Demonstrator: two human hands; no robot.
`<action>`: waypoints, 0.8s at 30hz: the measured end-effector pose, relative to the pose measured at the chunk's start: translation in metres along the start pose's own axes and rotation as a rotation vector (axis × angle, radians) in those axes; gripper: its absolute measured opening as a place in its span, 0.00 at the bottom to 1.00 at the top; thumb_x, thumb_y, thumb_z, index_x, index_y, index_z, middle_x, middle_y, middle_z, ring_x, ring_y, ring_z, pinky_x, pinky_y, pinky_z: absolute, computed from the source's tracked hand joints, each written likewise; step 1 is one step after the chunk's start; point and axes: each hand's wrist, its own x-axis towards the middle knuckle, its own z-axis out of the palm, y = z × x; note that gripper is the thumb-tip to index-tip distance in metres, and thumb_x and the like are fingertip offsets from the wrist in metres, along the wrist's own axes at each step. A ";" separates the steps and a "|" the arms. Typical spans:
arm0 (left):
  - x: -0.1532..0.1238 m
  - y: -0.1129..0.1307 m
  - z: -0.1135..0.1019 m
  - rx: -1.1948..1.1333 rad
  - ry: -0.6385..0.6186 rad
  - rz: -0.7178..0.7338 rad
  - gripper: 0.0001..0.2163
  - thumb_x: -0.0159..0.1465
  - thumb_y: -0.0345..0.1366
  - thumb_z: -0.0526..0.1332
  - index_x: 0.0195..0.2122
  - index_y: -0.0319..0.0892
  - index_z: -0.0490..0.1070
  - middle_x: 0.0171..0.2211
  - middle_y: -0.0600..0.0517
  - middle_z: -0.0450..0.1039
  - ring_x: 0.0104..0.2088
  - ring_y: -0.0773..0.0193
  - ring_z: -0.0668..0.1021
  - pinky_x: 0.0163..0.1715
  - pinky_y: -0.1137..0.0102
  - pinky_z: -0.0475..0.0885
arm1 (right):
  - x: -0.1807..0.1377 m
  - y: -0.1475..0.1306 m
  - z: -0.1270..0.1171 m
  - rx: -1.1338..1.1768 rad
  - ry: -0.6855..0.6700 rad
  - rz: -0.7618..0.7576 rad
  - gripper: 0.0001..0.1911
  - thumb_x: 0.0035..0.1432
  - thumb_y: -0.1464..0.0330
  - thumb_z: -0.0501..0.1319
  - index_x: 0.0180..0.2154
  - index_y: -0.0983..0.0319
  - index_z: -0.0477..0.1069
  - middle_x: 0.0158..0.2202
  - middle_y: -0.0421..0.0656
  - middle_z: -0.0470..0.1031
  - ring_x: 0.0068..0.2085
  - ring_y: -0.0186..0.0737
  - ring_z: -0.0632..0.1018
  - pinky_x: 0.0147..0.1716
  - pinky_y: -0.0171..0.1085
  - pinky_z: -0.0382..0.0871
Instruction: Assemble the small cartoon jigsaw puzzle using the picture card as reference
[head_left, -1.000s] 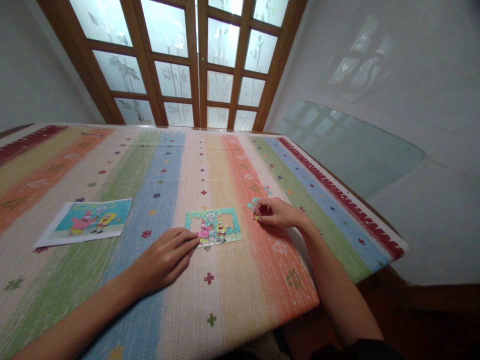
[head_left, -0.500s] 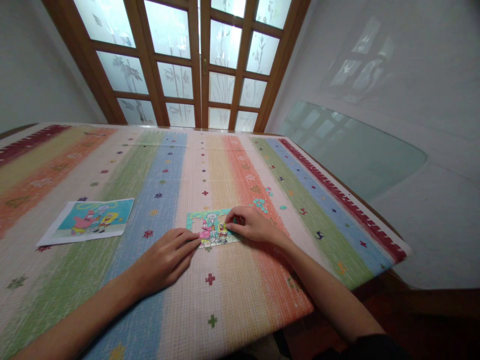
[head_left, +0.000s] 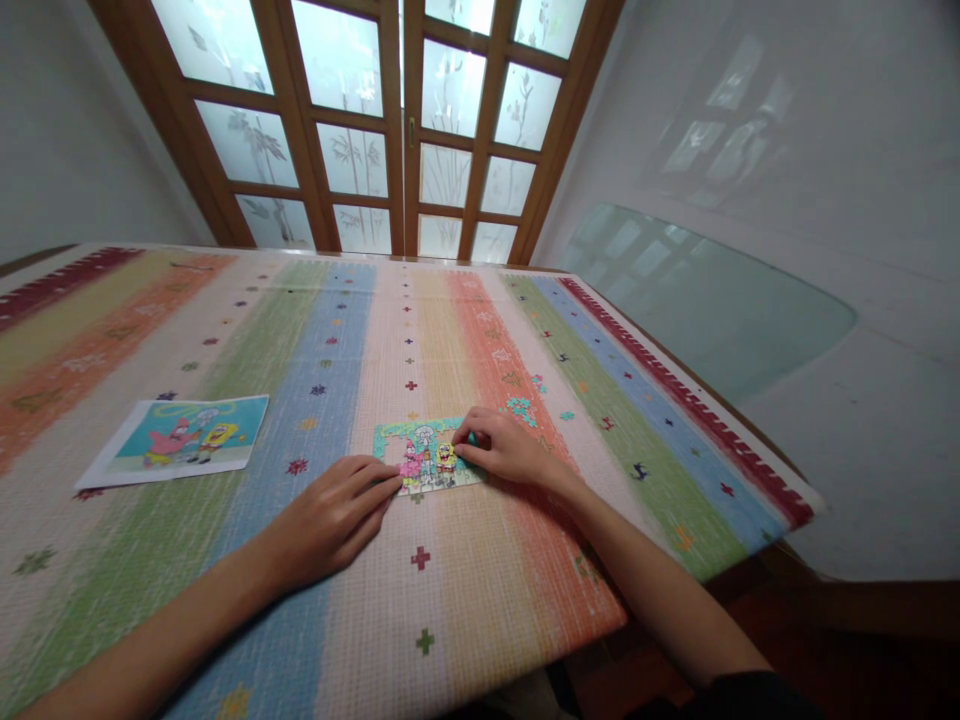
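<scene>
A small cartoon jigsaw puzzle [head_left: 424,454], partly assembled, lies on the striped tablecloth [head_left: 337,330]. My left hand [head_left: 330,520] rests flat on the cloth, fingers stretched, with the fingertips touching the puzzle's lower left edge. My right hand [head_left: 506,445] is curled at the puzzle's right edge, its fingers pressed together over that spot; whether a piece is under them is hidden. Several loose teal puzzle pieces [head_left: 519,407] lie just beyond the right hand.
A printed picture of the same cartoon scene [head_left: 180,440] lies at the left on the cloth. The table's right edge [head_left: 720,420] runs close by, with a glass sheet [head_left: 697,290] leaning on the wall. Wooden glazed doors [head_left: 405,120] stand behind.
My right hand came left from the loose pieces to the puzzle's right edge and now presses there. The left hand has stayed in place.
</scene>
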 end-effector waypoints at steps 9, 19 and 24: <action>0.000 0.000 0.001 0.038 -0.005 0.021 0.14 0.74 0.27 0.52 0.55 0.36 0.72 0.48 0.42 0.78 0.49 0.54 0.77 0.49 0.57 0.78 | -0.002 0.001 0.000 0.005 0.000 -0.020 0.05 0.63 0.75 0.66 0.37 0.61 0.81 0.38 0.43 0.76 0.35 0.36 0.74 0.38 0.36 0.66; 0.001 0.000 0.000 0.037 -0.011 0.019 0.13 0.74 0.28 0.52 0.55 0.36 0.72 0.48 0.42 0.78 0.48 0.54 0.77 0.49 0.57 0.78 | -0.002 0.003 -0.001 -0.012 0.011 -0.049 0.05 0.62 0.76 0.66 0.37 0.62 0.81 0.38 0.43 0.77 0.36 0.37 0.74 0.38 0.36 0.66; 0.001 0.001 0.000 0.020 -0.002 0.018 0.13 0.74 0.28 0.52 0.55 0.36 0.73 0.48 0.42 0.78 0.48 0.54 0.78 0.49 0.57 0.78 | -0.002 0.001 -0.001 -0.018 0.016 -0.059 0.05 0.62 0.76 0.66 0.37 0.62 0.81 0.38 0.43 0.77 0.36 0.36 0.75 0.38 0.36 0.67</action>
